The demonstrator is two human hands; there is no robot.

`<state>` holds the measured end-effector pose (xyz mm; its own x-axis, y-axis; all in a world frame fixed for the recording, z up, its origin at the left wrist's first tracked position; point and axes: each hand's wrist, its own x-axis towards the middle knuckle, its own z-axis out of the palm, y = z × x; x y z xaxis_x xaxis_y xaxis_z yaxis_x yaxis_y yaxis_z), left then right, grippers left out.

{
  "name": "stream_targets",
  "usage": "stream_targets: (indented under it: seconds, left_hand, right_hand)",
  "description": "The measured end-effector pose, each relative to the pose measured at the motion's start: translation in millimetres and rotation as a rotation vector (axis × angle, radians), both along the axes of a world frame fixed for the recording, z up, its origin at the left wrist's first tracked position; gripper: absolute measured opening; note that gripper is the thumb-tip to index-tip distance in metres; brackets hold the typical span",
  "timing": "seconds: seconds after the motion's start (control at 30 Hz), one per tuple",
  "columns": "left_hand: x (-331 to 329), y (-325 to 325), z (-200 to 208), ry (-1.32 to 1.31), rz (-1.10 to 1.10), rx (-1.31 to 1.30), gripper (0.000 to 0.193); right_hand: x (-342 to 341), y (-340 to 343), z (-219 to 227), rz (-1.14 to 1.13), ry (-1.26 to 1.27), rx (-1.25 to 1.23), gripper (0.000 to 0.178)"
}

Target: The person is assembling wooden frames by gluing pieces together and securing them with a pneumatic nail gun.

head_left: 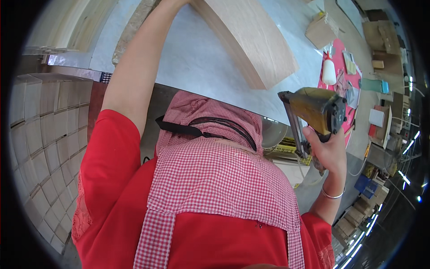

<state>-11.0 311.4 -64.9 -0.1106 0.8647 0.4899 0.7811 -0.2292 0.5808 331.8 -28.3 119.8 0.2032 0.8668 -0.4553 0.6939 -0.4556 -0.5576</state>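
My right hand [331,152] is wrapped round the handle of a nail gun [316,107] with a yellow-brown body, black end cap and slim magazine. I hold it off the table's near edge, at the right. My left arm [143,58] reaches forward across the table [192,67]; its hand lies past the top edge of the picture. Close to that wrist is a long, pale wooden piece [251,40] with a layered side, resting on the table. Its near end points toward the nail gun, and the two are apart.
A white glue bottle with a red tip [328,71] stands on a pink-red surface at right, near a small wooden block [321,30]. Stacked wooden pieces [49,121] fill the left side. More boards [67,24] lie at far left. A hose [309,179] hangs below the gun.
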Motion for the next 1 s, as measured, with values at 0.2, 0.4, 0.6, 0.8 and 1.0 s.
stream_targets:
  seconds: [0.2,0.4,0.6,0.8,1.0]
  left_hand:
    - [0.4,-11.3,8.7,-0.120,-0.070,-0.197,0.033]
    - [1.8,-6.1,1.3,-0.204,-0.040,-0.236,0.032]
    - [9.5,-22.3,7.0,-0.194,-0.038,-0.080,0.030]
    - [6.1,-26.5,9.8,-0.148,-0.021,-0.121,0.030]
    - [8.0,-28.7,14.8,-0.127,-0.026,-0.125,0.030]
  right_hand:
    - [-13.0,18.8,5.5,0.078,0.006,0.067,0.032]
    - [-10.8,24.6,4.6,0.101,-0.015,0.044,0.032]
    - [1.9,21.8,-3.3,0.106,0.033,0.103,0.033]
    - [11.8,27.1,5.0,0.114,0.067,0.179,0.034]
    - [13.8,40.1,6.4,0.056,0.011,0.098,0.034]
